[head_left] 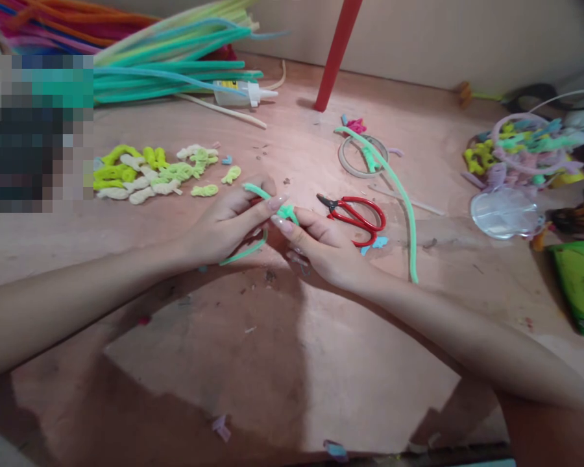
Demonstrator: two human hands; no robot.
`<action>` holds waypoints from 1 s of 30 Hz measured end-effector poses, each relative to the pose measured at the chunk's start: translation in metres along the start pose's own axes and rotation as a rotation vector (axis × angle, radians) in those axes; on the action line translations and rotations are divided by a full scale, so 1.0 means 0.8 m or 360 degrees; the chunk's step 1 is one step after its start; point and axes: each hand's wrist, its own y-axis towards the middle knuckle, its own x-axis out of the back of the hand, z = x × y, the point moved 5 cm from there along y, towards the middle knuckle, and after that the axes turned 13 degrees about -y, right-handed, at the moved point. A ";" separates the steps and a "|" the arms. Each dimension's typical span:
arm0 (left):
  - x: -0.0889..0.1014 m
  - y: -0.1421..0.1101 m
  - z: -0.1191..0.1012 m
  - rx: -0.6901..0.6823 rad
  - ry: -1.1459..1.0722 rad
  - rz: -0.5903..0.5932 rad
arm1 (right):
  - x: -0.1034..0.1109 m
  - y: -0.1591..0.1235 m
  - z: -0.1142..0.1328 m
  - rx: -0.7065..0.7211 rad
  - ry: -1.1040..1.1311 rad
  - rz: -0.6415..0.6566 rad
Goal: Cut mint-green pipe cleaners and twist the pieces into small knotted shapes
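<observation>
Both hands meet at the middle of the pink table (282, 363). My left hand (228, 224) and my right hand (321, 250) pinch the same mint-green pipe cleaner (286, 211), which is bent into a small twist between the fingertips. One end sticks up by the left fingers and another trails down under the left palm. Both hands have their fingers closed on it.
Red-handled scissors (357, 217) lie just right of my hands, beside a long green pipe cleaner (403, 201). A pile of yellow, green and white twisted pieces (146, 172) lies to the left. Long pipe cleaners (175, 65), a glue bottle (241, 93), a tape ring (363, 155) and decorated hairbands (525, 149) lie further back.
</observation>
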 end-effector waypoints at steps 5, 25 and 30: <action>-0.006 0.003 -0.005 -0.0115 0.0138 0.0110 | 0.002 0.002 -0.003 0.0064 -0.0074 -0.0065; -0.010 -0.008 -0.022 -0.0377 0.1014 0.0230 | 0.000 0.001 0.006 -0.0071 0.0260 0.0253; -0.008 -0.008 -0.019 -0.0350 0.1158 0.0231 | 0.000 0.001 0.005 -0.0005 0.0264 0.0273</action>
